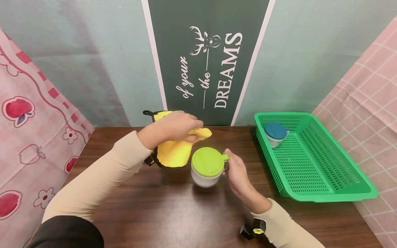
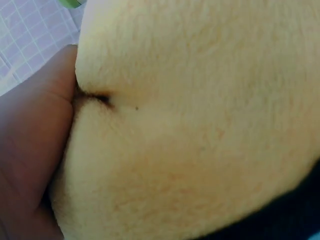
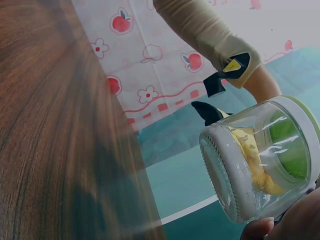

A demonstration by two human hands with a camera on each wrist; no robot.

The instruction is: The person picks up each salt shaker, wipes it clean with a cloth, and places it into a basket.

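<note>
My left hand (image 1: 176,127) grips a bunched yellow cloth (image 1: 175,153) with black edging and a black loop at its corner. Part of the cloth hangs below the fingers, and its fabric (image 2: 190,110) fills most of the left wrist view. With my right hand (image 1: 237,172) I hold the handle of a clear jar (image 1: 206,181) with a bright green lid (image 1: 207,161). In the right wrist view the jar (image 3: 240,185) stands off the tabletop, its base showing. Yellow shows through its glass wall. The cloth is beside the jar; whether they touch I cannot tell.
A green perforated basket (image 1: 350,165) sits on the right of the brown wooden table (image 1: 192,220). Inside its far left corner is a small container with a blue lid (image 1: 275,131). Patterned cloths (image 1: 31,137) hang around the table's left, back and right.
</note>
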